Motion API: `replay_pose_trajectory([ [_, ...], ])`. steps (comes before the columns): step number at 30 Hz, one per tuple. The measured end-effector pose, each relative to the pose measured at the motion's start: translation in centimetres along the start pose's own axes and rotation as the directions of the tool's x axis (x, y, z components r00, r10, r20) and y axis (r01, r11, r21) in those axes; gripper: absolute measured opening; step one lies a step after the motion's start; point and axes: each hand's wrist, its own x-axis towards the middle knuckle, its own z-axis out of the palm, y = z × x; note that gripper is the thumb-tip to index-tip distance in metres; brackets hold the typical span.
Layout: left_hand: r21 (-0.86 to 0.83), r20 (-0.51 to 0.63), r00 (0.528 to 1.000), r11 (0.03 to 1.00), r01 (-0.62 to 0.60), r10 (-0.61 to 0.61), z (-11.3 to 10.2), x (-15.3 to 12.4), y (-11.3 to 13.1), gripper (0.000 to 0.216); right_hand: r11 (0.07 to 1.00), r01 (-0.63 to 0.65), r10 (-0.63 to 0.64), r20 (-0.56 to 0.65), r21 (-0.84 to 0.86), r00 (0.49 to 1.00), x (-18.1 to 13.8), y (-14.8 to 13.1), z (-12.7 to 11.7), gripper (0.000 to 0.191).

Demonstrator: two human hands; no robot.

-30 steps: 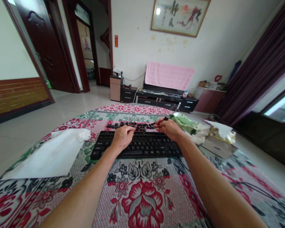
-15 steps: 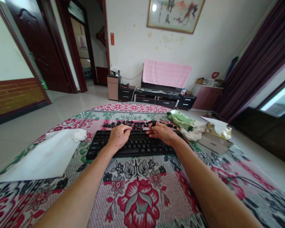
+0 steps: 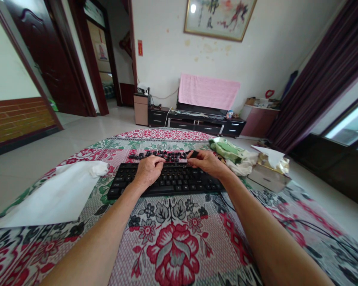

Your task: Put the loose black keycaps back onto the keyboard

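Since the earlier frame the right hand (image 3: 207,163) has lifted off the black plastic keyboard (image 3: 167,180), its grip pinching a small black keycap (image 3: 194,154). Left to right: the left hand (image 3: 147,171) rests curled on the keys, grasping nothing; the keyboard's long axis runs left-right on the floral-clothed counter (image 3: 173,246); loose black keycaps (image 3: 161,155) lie along its far edge, nearer the right hand

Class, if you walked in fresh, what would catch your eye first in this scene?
Probably the black keyboard at the centre of the flowered tablecloth, with both hands on it. The right hand pinches a loose key in its fingers; more loose keys lie scattered just behind.
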Motion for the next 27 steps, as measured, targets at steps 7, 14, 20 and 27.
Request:
replay_pose_trajectory([
  [7,0.01,0.008,1.0,1.0,-0.007,0.007,0.1,0.0,-0.1,0.025,0.993,0.081,-0.067,0.163,-0.081,0.984,-0.3,-0.1,0.4,0.012],
  [14,0.035,0.022,1.0,0.999,-0.008,0.007,0.1,0.0,0.0,0.025,0.986,0.12,-0.105,0.125,-0.118,0.987,-0.3,0.4,1.0,0.012],
  [20,0.037,0.021,1.0,0.999,-0.015,0.015,0.1,0.0,0.0,0.025,0.98,0.146,-0.128,0.14,-0.134,0.982,-0.2,0.1,1.2,0.01],
  [27,0.038,0.019,1.0,0.999,-0.014,0.013,0.1,0.0,0.0,0.025,0.96,0.134,-0.107,0.122,-0.247,0.987,-0.3,-0.3,1.4,0.012],
])
